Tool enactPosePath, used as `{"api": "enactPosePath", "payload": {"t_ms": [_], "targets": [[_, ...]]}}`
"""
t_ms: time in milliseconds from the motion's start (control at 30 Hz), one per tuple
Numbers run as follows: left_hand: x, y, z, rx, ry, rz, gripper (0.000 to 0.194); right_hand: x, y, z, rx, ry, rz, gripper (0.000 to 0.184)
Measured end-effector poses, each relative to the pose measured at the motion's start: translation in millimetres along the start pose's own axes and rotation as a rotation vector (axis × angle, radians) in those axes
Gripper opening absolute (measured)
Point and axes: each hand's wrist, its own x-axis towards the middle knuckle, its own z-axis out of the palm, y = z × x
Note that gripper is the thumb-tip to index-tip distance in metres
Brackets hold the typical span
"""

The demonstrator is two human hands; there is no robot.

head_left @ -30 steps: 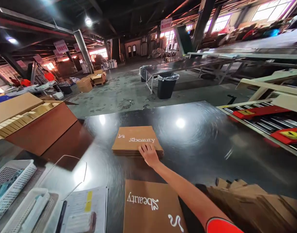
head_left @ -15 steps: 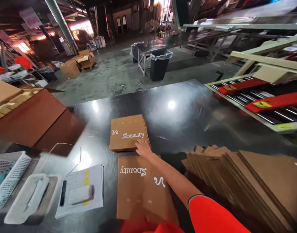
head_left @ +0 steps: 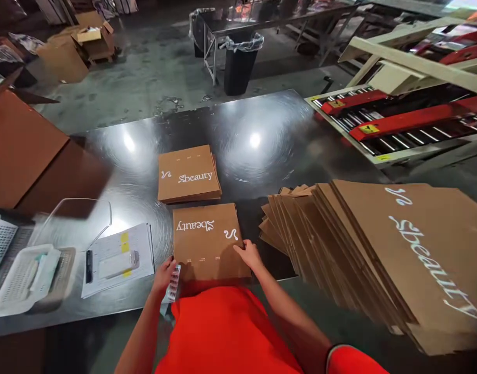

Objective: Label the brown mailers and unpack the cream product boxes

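My left hand [head_left: 165, 275] is closed around a strip of barcode labels [head_left: 174, 284], at the left edge of the near flat cardboard box [head_left: 205, 241]. This brown box lies against my front with its white "beauty" print upside down to me. At its right edge, my right hand [head_left: 249, 254] grips the side, thumb on top; the other fingers are partly hidden. Just beyond lies a small stack of flat cardboard boxes [head_left: 189, 166], print facing me, touched by neither hand. To the right, many more flat boxes [head_left: 378, 234] lean in a fanned pile.
On the left of the metal table [head_left: 238, 119] are papers [head_left: 145, 234] with a pen and a pale phone-like object, and white plastic baskets [head_left: 12, 306]. A large open carton [head_left: 24, 150] stands behind them. A roller conveyor [head_left: 378, 124] adjoins the far right; a black bin [head_left: 240, 67] stands beyond.
My right hand has come back from the far stack to the near box's right edge. My left hand has come into view with the label strip. The camera has tilted down.
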Motion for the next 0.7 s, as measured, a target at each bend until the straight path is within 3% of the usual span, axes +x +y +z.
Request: {"api": "enactPosePath", "payload": {"t_ms": [133, 267, 400, 467, 533, 600, 700], "targets": [[1, 2, 13.3, -0.049, -0.109, 0.03, 0.06, -9, -9, -3, 0.085, 0.013, 0.018, 0.033], [-12, 29, 4.9, -0.078, -0.117, 0.026, 0.052, -12, -16, -21, 0.217, 0.008, 0.004, 0.032], [-33, 87, -38.3, -0.177, -0.121, 0.013, 0.046, -3, -14, -60, 0.365, -0.124, -0.028, 0.026], [-44, 115, -66.2, -0.393, -0.138, 0.065, 0.042, 4, -12, -85, 0.488, -0.252, -0.018, 0.024], [-53, 128, -87.5, -0.572, -0.085, 0.165, 0.03, 11, -11, -106, 0.68, -0.421, 0.04, 0.021], [-57, 120, -96.9, -0.616, -0.057, 0.178, 0.029, 14, -10, -118, 0.867, -0.54, 0.092, 0.021], [-53, 76, -91.8, -0.455, -0.097, -0.007, 0.045, 11, -4, -107, 1.015, -0.453, 0.035, 0.036]]}}
